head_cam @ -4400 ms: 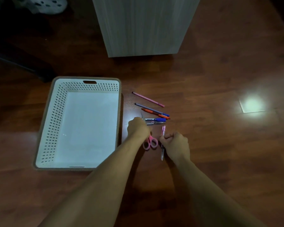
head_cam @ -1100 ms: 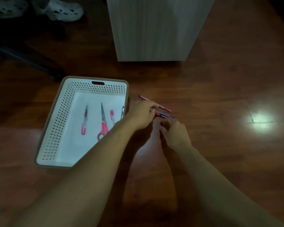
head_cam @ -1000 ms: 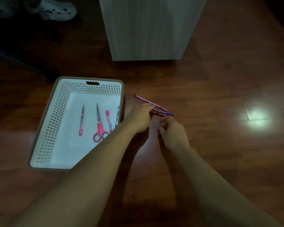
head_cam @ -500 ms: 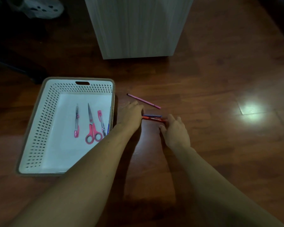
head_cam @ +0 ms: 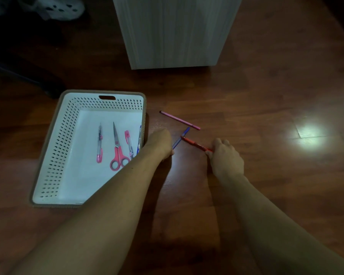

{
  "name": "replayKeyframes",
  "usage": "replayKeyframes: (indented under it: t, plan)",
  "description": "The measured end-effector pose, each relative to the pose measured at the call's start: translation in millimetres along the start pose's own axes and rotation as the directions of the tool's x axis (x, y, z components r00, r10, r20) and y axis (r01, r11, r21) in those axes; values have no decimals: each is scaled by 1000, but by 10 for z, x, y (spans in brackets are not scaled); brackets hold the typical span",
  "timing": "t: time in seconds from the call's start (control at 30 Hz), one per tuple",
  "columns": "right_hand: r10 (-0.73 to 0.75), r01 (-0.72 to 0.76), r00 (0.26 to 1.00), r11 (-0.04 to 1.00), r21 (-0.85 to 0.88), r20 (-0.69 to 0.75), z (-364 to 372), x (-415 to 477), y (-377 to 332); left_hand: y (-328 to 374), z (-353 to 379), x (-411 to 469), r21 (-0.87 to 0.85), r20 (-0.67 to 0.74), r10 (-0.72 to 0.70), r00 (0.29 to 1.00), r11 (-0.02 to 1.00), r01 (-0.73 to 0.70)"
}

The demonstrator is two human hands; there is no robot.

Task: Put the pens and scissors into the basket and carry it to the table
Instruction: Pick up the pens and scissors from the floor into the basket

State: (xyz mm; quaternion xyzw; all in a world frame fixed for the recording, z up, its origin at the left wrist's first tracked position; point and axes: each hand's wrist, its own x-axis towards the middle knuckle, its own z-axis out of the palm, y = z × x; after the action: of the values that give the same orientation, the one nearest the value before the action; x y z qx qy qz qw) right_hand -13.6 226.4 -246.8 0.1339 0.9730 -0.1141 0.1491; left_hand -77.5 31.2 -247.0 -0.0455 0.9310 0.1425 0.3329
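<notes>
A white perforated basket (head_cam: 68, 139) sits on the wooden floor at the left. Inside lie pink-handled scissors (head_cam: 117, 149), a pink pen (head_cam: 99, 143), another pink-capped pen (head_cam: 129, 144) and a blue pen (head_cam: 139, 139) against the right wall. My left hand (head_cam: 160, 142) is just right of the basket, closed on the near end of a blue pen (head_cam: 180, 138). My right hand (head_cam: 225, 155) pinches one end of a red pen (head_cam: 195, 144). The two pens cross at their far ends. A pink marker (head_cam: 180, 120) lies loose on the floor beyond them.
A grey wood-grain cabinet (head_cam: 175, 30) stands on the floor behind the pens. A white perforated shoe (head_cam: 60, 6) and a dark chair leg (head_cam: 28, 76) are at the far left. A light glare (head_cam: 310, 132) marks the floor to the right.
My hands have each taken one pen and drawn apart: the blue pen now angles toward my left hand and the red one toward my right. The pink marker has not moved.
</notes>
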Motion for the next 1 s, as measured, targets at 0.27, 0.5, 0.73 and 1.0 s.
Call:
replayKeyframes:
  t: [0.27,0.5,0.73,1.0]
  plan:
    - [88,-128,990,879,459,107,-101,13,-309,-14,-522,-179,-416,-33,31,999,908,-42]
    - [-248,61,958,658,751,140,-374,18,-1207,-544,-1329,-326,-560,-88,-60,994,828,1]
    - [-481,315,868,725,612,124,-293,-214,-1746,-1127,-1161,-368,-385,-3,-285,959,885,262]
    - [-483,388,873,773,502,68,-116,-148,-1598,-1381,-975,-303,-506,-348,-220,911,863,15]
